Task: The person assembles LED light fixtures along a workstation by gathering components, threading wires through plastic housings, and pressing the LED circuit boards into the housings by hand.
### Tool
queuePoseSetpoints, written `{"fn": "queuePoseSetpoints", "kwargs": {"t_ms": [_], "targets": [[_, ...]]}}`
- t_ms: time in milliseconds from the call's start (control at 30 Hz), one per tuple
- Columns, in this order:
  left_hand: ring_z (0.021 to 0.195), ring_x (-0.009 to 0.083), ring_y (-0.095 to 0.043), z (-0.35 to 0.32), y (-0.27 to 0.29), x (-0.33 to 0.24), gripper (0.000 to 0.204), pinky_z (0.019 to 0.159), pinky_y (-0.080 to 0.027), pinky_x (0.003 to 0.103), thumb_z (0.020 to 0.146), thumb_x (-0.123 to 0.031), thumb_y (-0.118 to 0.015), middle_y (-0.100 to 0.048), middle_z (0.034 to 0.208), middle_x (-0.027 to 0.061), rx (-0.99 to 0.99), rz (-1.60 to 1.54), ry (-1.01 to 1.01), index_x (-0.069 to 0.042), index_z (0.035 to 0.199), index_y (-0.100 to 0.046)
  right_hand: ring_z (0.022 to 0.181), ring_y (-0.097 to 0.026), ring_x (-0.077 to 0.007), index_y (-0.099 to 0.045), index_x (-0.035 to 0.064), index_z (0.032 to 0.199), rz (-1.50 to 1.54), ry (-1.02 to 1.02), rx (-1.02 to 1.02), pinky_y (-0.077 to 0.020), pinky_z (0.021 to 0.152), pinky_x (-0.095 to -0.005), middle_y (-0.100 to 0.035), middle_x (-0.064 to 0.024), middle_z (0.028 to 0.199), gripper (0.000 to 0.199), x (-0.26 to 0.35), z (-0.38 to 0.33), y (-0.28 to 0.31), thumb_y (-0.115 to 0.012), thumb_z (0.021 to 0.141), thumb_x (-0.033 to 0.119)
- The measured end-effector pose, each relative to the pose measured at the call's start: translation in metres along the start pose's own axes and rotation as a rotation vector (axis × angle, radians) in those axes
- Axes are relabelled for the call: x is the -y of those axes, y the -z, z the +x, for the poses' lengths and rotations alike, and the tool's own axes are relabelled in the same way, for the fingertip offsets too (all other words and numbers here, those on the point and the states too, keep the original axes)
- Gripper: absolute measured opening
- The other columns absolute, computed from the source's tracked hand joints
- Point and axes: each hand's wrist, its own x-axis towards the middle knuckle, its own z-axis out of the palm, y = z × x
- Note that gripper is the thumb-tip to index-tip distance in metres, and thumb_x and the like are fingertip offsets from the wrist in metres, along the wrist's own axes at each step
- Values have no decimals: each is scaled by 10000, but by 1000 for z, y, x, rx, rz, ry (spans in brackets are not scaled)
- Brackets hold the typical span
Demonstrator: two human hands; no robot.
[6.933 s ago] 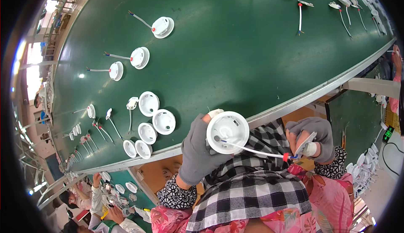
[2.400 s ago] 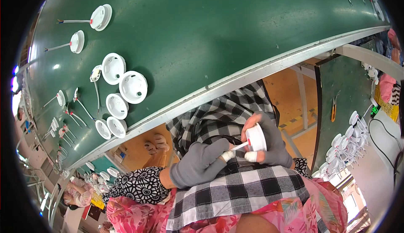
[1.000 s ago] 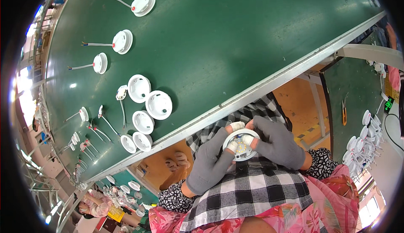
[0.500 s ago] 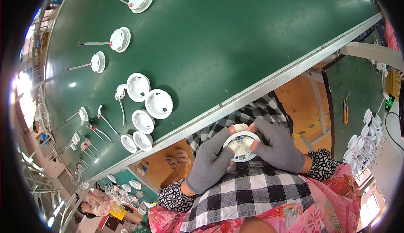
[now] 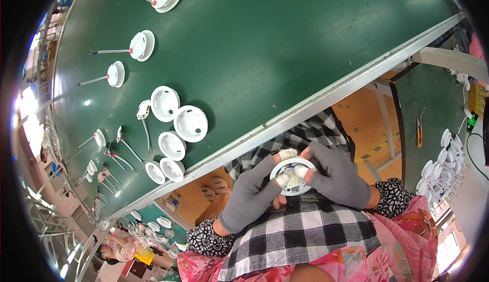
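Over my lap, in front of the bench edge, I hold a round white LED downlight with small yellowish LED chips on the board inside its ring. My left hand, in a grey glove with bare or taped fingertips, grips its left side, the thumb at the inner board. My right hand, gloved alike, closes on its upper right side, with a taped thumb pressing inside the ring. The fingers behind the light are partly hidden.
Several white cup-shaped housings stand on the green bench. A wired driver board lies beside them. Finished-looking lights with cables sit farther left. At right, orange-handled cutters and piled white lights lie on another table.
My left hand has shifted slightly left and down, its thumb slightly lower on the light's inner board. Both hands keep hold; the view has moved a little.
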Motion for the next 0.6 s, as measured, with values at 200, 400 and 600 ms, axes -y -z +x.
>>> {"fn": "queuePoseSetpoints", "kwargs": {"t_ms": [200,400,600], "targets": [[623,28,-608,1,-3,4,432,539,-495,184,977,-47,-490,-686,911,52,-48,-2,10,-30,1408,-510,562,-563,-184,-559,25,998,11,93,-61,-439,552,-339,-551,-100,645,230,-6,-2,-7,-647,861,188],[568,9,-561,2,-4,0,393,508,-450,171,993,-80,-482,-672,800,20,-51,132,5,-27,1378,-540,584,-592,-237,-555,18,994,-22,117,-90,-450,566,-362,-580,-127,675,248,-13,-5,-14,-643,871,215],[620,42,-594,4,1,5,412,582,-503,208,999,-124,-529,-669,838,42,-19,113,2,-28,1399,-509,590,-601,-254,-550,19,995,5,84,-65,-455,572,-372,-586,-133,681,247,-12,-5,-12,-637,876,217]]}}
